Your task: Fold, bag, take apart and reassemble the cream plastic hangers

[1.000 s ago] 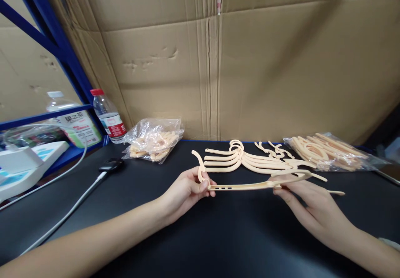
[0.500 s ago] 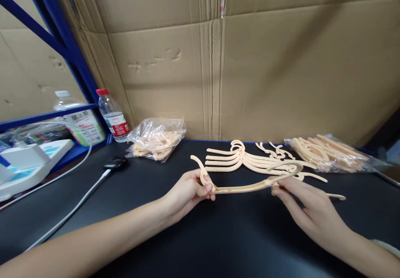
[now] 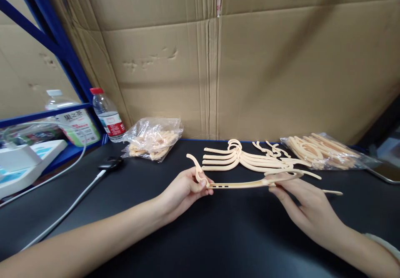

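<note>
A beige plastic clothes hanger (image 3: 239, 184) is held level above the black table between my two hands. My right hand (image 3: 309, 199) is closed around its middle, just below the large curved hook (image 3: 292, 172); the far arm sticks out past the fingers. My left hand (image 3: 183, 190) pinches a small S-shaped hook piece (image 3: 195, 165) against the hanger's left end. Fingers cover that joint, so whether the two are locked together cannot be told. Small slots show along the hanger arm. Behind lie several nested hangers (image 3: 250, 162) and loose small hook pieces (image 3: 271, 150).
A clear bag of beige pieces (image 3: 153, 138) lies back left, another bag of hanger parts (image 3: 325, 151) back right. A red-capped bottle (image 3: 110, 120), a power strip (image 3: 46, 155) and a white cable (image 3: 71, 206) are at left. Cardboard (image 3: 162, 70) stands behind.
The hanger has rolled slightly in my hands: its big hook tips lower and the arm's slots now show more clearly. The whole view has shifted a little.
</note>
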The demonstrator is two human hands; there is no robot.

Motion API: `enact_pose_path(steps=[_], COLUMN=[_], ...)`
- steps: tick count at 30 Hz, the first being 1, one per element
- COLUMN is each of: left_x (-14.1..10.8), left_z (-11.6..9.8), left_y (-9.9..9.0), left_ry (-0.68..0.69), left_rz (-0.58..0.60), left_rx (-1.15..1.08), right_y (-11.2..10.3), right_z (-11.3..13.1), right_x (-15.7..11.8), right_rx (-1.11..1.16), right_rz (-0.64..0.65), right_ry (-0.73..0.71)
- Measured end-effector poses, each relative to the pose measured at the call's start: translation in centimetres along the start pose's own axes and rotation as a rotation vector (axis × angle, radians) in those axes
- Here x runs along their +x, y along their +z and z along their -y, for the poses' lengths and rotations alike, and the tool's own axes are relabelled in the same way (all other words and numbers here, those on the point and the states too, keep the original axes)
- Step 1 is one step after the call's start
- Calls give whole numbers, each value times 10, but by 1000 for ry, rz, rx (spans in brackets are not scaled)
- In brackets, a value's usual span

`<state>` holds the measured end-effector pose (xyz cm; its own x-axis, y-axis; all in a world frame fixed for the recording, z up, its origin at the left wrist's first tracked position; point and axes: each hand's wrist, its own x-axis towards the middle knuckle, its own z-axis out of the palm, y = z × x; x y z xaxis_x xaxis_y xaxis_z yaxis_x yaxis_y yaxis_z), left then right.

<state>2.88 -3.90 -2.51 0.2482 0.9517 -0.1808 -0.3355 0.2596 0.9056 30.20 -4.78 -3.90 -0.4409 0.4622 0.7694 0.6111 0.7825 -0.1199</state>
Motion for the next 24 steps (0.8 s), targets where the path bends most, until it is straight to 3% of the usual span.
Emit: enact_pose_path(steps=[24], left_x=[4], left_z=[8], left_y=[-9], left_ry=[51], left_rz=[76], left_rx=[47], right_y=[-2], right_z=[2], right_x=[-1], right_rx=[14], right_rz=[-9], right_ry=[-5])
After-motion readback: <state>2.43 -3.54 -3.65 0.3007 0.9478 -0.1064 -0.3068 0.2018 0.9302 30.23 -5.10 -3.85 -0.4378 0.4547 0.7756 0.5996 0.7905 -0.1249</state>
